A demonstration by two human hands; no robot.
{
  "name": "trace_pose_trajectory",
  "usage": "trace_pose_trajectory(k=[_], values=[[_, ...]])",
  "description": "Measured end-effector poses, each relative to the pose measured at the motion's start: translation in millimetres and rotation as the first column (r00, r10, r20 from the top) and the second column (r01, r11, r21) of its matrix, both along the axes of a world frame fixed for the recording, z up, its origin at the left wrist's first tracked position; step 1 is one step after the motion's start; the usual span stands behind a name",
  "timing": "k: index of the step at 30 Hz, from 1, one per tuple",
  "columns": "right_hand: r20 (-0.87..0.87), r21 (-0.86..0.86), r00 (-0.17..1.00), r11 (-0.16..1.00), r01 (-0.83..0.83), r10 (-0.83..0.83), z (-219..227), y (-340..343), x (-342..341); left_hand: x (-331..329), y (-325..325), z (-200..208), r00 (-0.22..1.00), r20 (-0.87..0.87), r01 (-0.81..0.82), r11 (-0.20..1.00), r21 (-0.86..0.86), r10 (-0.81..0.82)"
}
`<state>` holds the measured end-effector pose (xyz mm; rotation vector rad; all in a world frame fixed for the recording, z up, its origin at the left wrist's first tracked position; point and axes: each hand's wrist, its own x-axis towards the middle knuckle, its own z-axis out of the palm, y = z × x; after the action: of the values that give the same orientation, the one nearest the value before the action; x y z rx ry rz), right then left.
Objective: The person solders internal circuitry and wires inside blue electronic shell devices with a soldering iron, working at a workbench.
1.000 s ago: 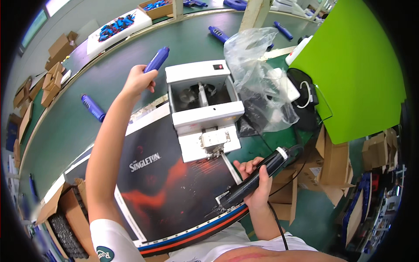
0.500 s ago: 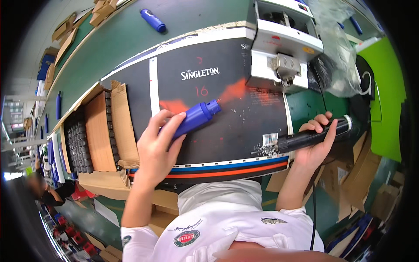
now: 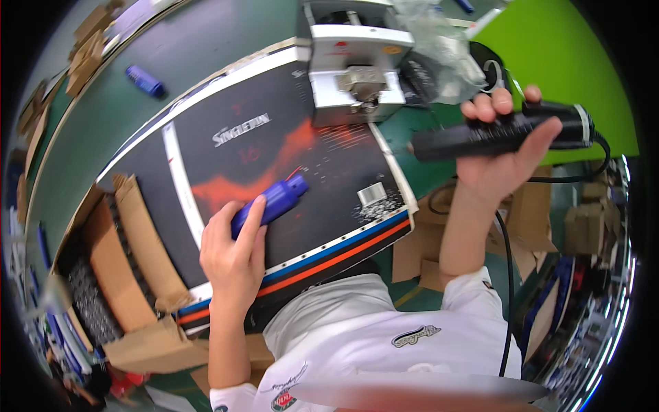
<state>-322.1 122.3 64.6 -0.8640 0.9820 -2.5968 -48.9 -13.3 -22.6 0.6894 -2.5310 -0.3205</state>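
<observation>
My left hand [image 3: 232,254] is closed round a blue cylinder [image 3: 274,199] with a narrower stepped end. It holds the cylinder tilted over a dark printed board [image 3: 302,230], narrow end pointing away to the right. A thin reddish line shows by that end; I cannot tell if it belongs to the cylinder. My right hand [image 3: 504,147] grips what looks like a black corded electric screwdriver [image 3: 473,134], raised off the board's right side. Its front end points left and its cord loops from the back. Small pale bits [image 3: 381,209] lie scattered on the board near a white label.
A white machine with a metal fitting [image 3: 360,86] stands at the board's far edge, beside clear plastic bags [image 3: 439,62]. An open carton [image 3: 147,240] with rows of black parts is at the left. Another blue cylinder [image 3: 145,81] lies on the green table [image 3: 206,41].
My right hand has lifted the screwdriver up and away from the pale bits at the board's front edge. My left hand still holds the blue cylinder. The whole view has turned toward the right.
</observation>
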Motion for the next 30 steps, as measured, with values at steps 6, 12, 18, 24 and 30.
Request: trace_pose_trajectory(k=[6,12,18,24,30], values=[[-0.342,-0.060,0.917,0.969,-0.238,0.204,27.5,-19.9,-37.7,-1.4,1.8,-8.0,0.998,-0.065,0.001,1.000,-0.020,-0.002],[-0.442,0.057,0.886,0.990,-0.130,0.142,20.6,-50.6,-30.9,-0.3,-1.0,-8.3,0.998,-0.067,0.009,0.999,-0.042,-0.012],[-0.518,0.203,0.842,0.978,-0.047,0.148,19.4,-67.3,-32.0,-0.9,-3.1,-9.4,0.996,-0.081,0.020,0.999,-0.027,-0.022],[-0.204,0.200,0.974,0.978,-0.057,0.098,34.5,-77.6,0.2,-1.3,-1.5,-9.8,0.996,-0.087,0.019,0.999,-0.038,-0.022],[-0.315,0.344,0.778,0.829,-0.440,0.543,30.3,-66.6,-36.1,1.1,-2.2,-10.5,0.995,-0.098,-0.008,1.000,-0.023,0.006]])
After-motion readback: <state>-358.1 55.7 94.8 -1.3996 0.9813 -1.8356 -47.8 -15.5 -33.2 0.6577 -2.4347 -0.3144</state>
